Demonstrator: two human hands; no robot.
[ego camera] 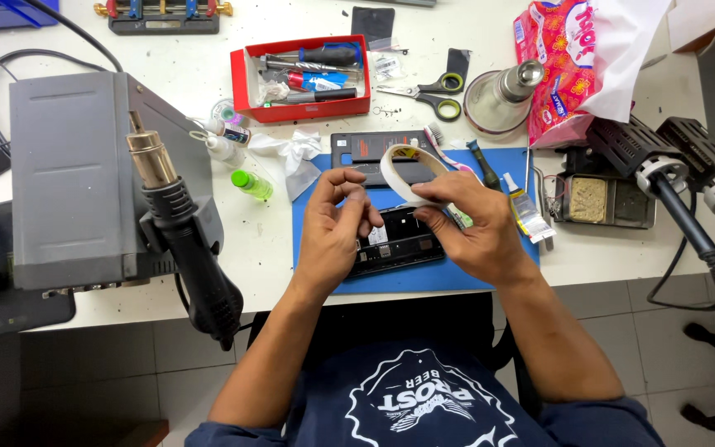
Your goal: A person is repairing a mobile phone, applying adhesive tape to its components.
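Note:
My right hand [471, 225] holds a white roll of tape [411, 172] upright above a blue work mat [308, 217]. My left hand [334, 228] is beside it, fingertips pinched together near the roll's lower edge. Under both hands lies an opened black phone frame [400, 241] on the mat. A second dark phone part [372, 151] lies just beyond the roll. Whether a tape end sits between my left fingertips is too small to tell.
A grey hot-air station [68, 174] with its black nozzle handle [188, 228] stands at left. A red tool tray [301, 77], scissors [432, 89], a green bottle [251, 184], a glue tube [525, 211] and a soldering stand [606, 199] lie around the mat.

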